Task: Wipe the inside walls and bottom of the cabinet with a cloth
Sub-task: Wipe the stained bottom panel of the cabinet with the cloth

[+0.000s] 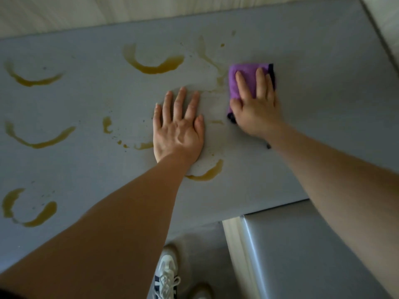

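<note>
- Cloth (pixel 245 79): purple, folded into a rough rectangle, lying flat on the grey cabinet surface (pixel 323 83), right of centre in the head view.
- Long axis of the cloth runs near-far, away from the person; dark edging shows at its far right corner and near left corner.
- Right hand (pixel 254 108): flat on top of the cloth, fingers straight and pointing away, pressing it down. No curl round it.
- Left hand (pixel 179 128): just beside, to the left, apart from the cloth. Palm down on the bare surface, fingers spread and straight, holding nothing.
- Between and around the hands, a paler smeared patch.
- Yellow-brown ring stains (pixel 153 65): arcs scattered over the left and middle of the surface, one just below the left wrist, faint streaks just left of the cloth.
- Below the surface edge: a white sneaker (pixel 166 270) on the floor, a grey panel (pixel 302 255) to its right.
</note>
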Motion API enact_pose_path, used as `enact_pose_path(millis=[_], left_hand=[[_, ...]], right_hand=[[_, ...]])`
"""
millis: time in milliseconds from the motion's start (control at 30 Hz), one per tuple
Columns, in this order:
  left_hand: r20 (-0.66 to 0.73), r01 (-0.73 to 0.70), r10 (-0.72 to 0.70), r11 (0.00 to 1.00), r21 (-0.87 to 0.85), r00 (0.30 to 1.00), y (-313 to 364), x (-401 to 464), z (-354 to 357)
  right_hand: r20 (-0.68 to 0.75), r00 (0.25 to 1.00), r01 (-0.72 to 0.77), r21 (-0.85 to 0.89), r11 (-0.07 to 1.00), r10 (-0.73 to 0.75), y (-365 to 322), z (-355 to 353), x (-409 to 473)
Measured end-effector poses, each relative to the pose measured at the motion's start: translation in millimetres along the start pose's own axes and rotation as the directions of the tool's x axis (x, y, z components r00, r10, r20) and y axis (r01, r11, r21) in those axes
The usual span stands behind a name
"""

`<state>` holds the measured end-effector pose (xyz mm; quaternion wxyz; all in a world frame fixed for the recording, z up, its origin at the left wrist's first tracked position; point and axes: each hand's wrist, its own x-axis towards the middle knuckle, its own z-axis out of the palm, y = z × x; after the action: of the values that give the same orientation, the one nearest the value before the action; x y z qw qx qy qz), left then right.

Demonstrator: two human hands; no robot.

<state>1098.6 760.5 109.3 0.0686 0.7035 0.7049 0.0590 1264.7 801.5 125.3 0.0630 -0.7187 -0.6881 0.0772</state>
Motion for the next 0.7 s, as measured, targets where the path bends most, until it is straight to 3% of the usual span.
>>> enact_pose_path(millis=[100, 200, 267, 433, 567, 700], left_hand=[[0.008, -0.009, 0.009, 1.000, -0.003, 1.000, 1, 1, -1], [0.067, -0.007, 0.008, 1.000, -0.013, 0.998, 1, 3, -8], [0.104, -0.038, 0.037, 0.999, 0.015, 0.994, 1, 8, -16], [-0.020, -0.106, 0.106, 0.994, 0.023, 0.994, -3, 66, -36], [0.047, -0.137, 0.137, 0.991, 0.005, 0.989, -9, 106, -20], [-0.012, -0.119, 0.119, 0.992, 0.031, 0.993, -13, 105, -7]], right_hand=[[0.237, 0.962, -0.144, 0.031, 0.989, 0.133, 2, -4, 28], [0.104, 0.993, -0.063, -0.006, 0.998, 0.063, -4, -4, 12], [0.145, 0.986, -0.088, -0.003, 0.996, 0.087, -10, -3, -4], [0.237, 0.968, -0.089, 0.015, 0.996, 0.083, -22, -13, -32], [0.202, 0.976, -0.078, -0.005, 0.997, 0.078, -3, -16, 8], [0.171, 0.978, -0.122, 0.019, 0.992, 0.117, 3, -13, 77]])
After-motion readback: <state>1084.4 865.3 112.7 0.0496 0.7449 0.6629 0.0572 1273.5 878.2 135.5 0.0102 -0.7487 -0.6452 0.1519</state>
